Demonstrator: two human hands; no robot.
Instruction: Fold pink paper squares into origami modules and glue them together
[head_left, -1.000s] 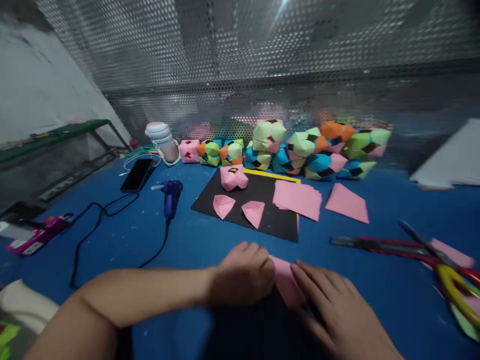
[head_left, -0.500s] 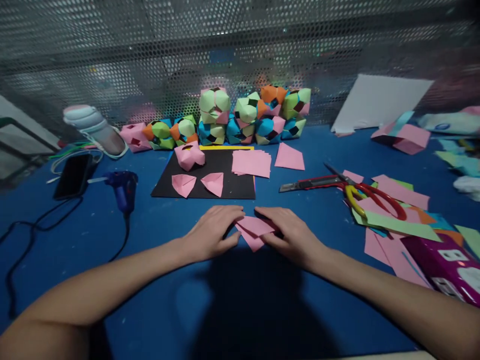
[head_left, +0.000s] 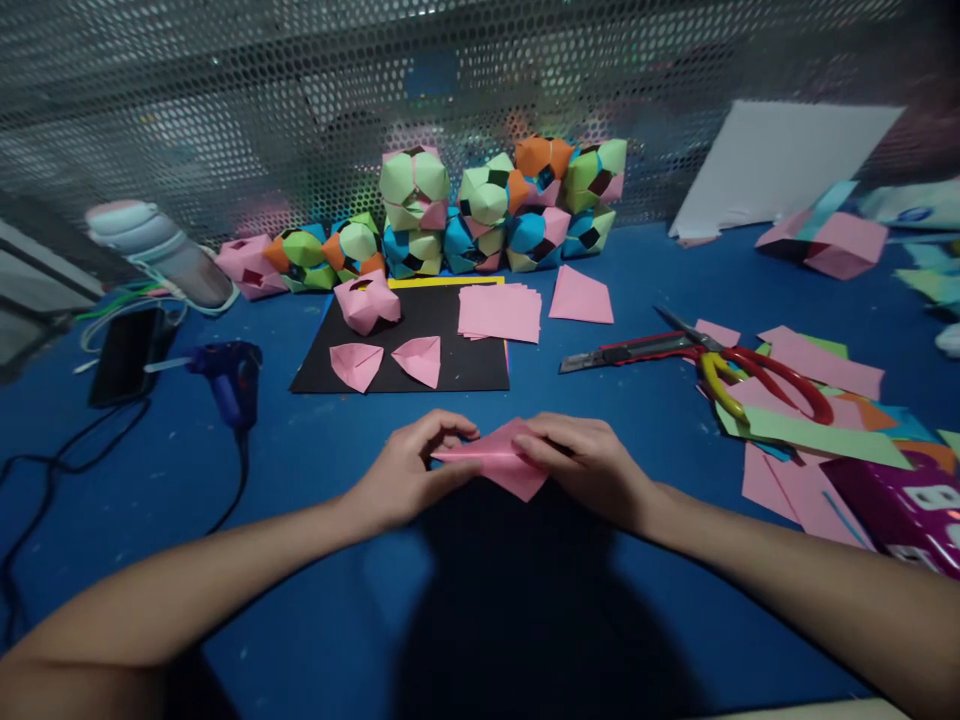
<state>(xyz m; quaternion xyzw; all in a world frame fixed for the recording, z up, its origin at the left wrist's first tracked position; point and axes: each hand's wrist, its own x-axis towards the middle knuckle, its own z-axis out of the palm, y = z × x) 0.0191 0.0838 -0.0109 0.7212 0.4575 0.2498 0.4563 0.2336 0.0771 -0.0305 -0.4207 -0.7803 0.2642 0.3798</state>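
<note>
Between my two hands is a creased piece of pink paper point(head_left: 504, 458), partly opened along its folds. My left hand point(head_left: 416, 462) pinches its left corner between thumb and fingers. On the other side my right hand point(head_left: 592, 460) grips the right part, its thumb lying on top. Just beyond lies a black sheet point(head_left: 465, 370) bearing two folded pink pieces, the left one point(head_left: 357, 366) and the right one point(head_left: 420, 360). A pink paper star shape point(head_left: 367, 301) and a stack of pink squares point(head_left: 499, 312) are there too. One pink sheet point(head_left: 582, 295) sits right of the stack.
Paper balls point(head_left: 414, 190) are stacked along the mesh panel point(head_left: 300, 90). At left are a glue gun point(head_left: 229, 375), phone point(head_left: 131, 350) and bottle point(head_left: 161, 250). Rightward lie a box cutter point(head_left: 630, 350), scissors point(head_left: 780, 375), paper scraps point(head_left: 825, 365) and a purple box point(head_left: 900, 505).
The pink paper has been lifted and turned, and its folded flap now shows opened out. Both hands have closed on its edges. The view has shifted slightly.
</note>
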